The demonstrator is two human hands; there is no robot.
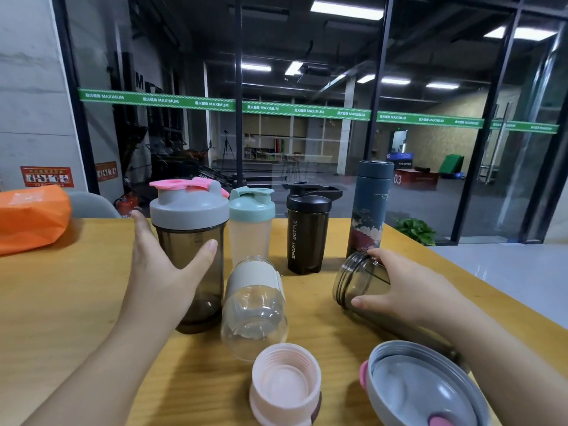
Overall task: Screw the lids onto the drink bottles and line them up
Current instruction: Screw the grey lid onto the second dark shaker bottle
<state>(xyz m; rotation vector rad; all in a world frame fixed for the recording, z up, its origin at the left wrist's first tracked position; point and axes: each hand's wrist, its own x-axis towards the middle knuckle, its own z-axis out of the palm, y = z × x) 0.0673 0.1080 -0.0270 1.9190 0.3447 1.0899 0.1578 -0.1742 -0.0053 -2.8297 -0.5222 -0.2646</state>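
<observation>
Wooden counter (76, 302) before gym glass. Left hand (166, 272), its grip wide open, reaches the capped smoky bottle (190, 253) mid-frame. Right hand (408, 290) grips the lidless bottle (356, 281) lying centre-right; its grey lid (430, 382), lower right, likely goes on next.

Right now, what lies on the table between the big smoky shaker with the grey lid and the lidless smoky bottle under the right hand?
In the head view, a clear bottle lying on its side, lidless.
</observation>
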